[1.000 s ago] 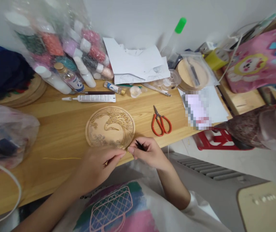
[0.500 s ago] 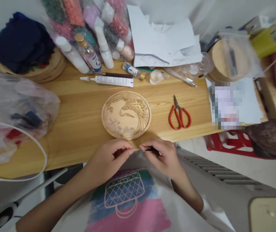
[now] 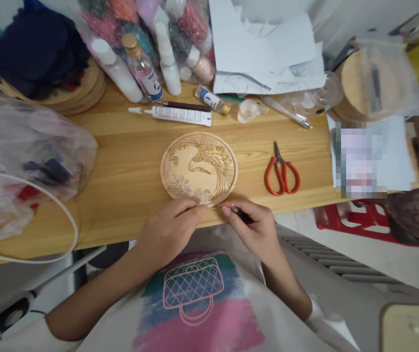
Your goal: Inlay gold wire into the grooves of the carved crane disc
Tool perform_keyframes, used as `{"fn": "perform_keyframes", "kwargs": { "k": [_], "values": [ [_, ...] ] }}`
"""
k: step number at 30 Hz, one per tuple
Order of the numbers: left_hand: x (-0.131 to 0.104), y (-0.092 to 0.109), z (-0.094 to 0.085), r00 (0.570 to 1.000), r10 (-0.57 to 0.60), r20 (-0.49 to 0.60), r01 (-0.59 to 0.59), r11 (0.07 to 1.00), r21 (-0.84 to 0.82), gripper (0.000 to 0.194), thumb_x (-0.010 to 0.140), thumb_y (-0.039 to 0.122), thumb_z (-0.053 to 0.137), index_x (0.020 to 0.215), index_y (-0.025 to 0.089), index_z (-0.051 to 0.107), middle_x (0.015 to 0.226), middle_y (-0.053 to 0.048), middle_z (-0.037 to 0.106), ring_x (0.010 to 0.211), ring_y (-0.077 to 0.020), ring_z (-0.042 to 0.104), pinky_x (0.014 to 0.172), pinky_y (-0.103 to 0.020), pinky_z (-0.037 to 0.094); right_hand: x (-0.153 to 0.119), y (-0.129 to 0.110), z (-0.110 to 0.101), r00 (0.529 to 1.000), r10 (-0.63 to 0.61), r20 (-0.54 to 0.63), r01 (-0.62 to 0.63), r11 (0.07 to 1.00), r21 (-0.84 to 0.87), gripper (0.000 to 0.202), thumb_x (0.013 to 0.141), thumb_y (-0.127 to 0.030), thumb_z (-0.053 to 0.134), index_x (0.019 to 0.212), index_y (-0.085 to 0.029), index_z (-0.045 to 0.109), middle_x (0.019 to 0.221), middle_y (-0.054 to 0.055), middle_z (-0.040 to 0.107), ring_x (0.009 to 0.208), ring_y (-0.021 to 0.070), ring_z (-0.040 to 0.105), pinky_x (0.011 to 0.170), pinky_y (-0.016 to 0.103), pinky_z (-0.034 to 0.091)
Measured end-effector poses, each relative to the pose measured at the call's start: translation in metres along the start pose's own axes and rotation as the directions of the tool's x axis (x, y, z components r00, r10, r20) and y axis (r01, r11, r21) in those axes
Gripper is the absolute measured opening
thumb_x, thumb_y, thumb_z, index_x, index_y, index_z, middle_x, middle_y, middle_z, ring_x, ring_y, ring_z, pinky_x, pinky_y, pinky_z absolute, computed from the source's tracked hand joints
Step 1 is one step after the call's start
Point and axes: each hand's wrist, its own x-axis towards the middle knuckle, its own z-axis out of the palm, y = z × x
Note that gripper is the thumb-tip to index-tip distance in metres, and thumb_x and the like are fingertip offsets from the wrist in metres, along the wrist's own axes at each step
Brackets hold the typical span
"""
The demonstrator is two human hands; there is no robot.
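Observation:
A round wooden disc (image 3: 199,167) carved with a crane and waves lies flat on the wooden table (image 3: 121,171). Just below its near rim, my left hand (image 3: 169,230) pinches a thin gold thread between thumb and forefinger. My right hand (image 3: 253,227) faces it, fingers closed on a slim dark tool and touching the same thread. The two sets of fingertips nearly meet at the table's front edge.
Red-handled scissors (image 3: 282,173) lie right of the disc. Behind it are a white glue tube (image 3: 176,115), small bottles (image 3: 141,66), bagged bead jars (image 3: 180,39) and loose papers (image 3: 268,54). A plastic bag (image 3: 22,156) sits left, a wooden hoop (image 3: 359,85) far right.
The view has tilted down and moved closer to the table. Both hands have shifted up to the disc's near rim, still pinched together.

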Motion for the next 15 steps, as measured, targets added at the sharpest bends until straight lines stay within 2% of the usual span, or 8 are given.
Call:
{"fn": "perform_keyframes", "kwargs": {
  "k": [3, 7, 15],
  "values": [
    [0.0014, -0.0011, 0.0015, 1.000, -0.004, -0.007, 0.005, 0.993, 0.114, 0.033, 0.105, 0.022, 0.040, 0.089, 0.018, 0.068, 0.079, 0.000, 0.068, 0.068, -0.0105, 0.061, 0.063, -0.022, 0.048, 0.0028, -0.0003, 0.0012, 0.995, 0.101, -0.019, -0.099, 0.992, 0.073, 0.014, 0.086, -0.028, 0.066, 0.079, -0.019, 0.074, 0.066, 0.001, 0.071, 0.057, 0.0117, 0.060, 0.054, 0.023, 0.046],
    [0.0040, 0.0000, 0.0028, 0.998, 0.036, -0.050, -0.028, 0.986, 0.164, 0.028, 0.103, 0.019, 0.044, 0.090, 0.017, 0.069, 0.077, 0.000, 0.067, 0.069, -0.0105, 0.060, 0.063, -0.022, 0.046, 0.0060, -0.0014, 0.0028, 0.994, 0.112, 0.001, -0.112, 0.989, 0.096, 0.014, 0.084, -0.029, 0.068, 0.076, -0.018, 0.073, 0.064, 0.001, 0.068, 0.056, 0.0114, 0.057, 0.053, 0.023, 0.046],
    [0.0036, 0.0009, 0.0087, 0.998, -0.005, -0.056, 0.007, 0.999, 0.045, 0.024, 0.100, 0.016, 0.048, 0.087, 0.016, 0.068, 0.080, -0.002, 0.067, 0.071, -0.0118, 0.061, 0.068, -0.023, 0.046, 0.0069, 0.0007, 0.0065, 0.997, 0.074, 0.022, -0.074, 0.997, 0.003, 0.013, 0.084, -0.028, 0.067, 0.078, -0.019, 0.073, 0.069, 0.003, 0.072, 0.060, 0.0128, 0.064, 0.056, 0.023, 0.049]
  ]
}}
